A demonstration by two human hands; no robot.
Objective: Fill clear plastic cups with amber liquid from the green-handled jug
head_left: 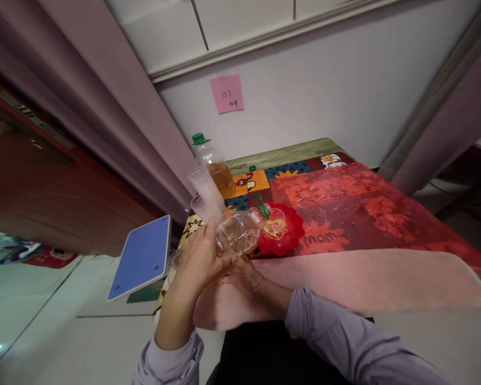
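Note:
A clear plastic bottle [237, 233] with amber liquid lies tilted between my hands, its neck pointing right over a red scalloped plate [291, 230]. My left hand [198, 254] is wrapped round the bottle's left part. Below the bottle, my right hand [246, 275] holds its lower side, with the fingers partly hidden. A green handle-like piece [261, 206] is near the bottle's mouth, at the plate's edge. Clear plastic cups [206, 187] stand just beyond my left hand. Behind them is a large upright bottle [222, 176] of amber liquid with a green cap.
A patterned cloth and red plastic cover [356, 208] lie on the table, with a pink mat [364, 278] along the front edge. A small green cap [252, 168] lies near the back. Left of the table is a blue board [140, 256]. A pink note [227, 94] is on the wall.

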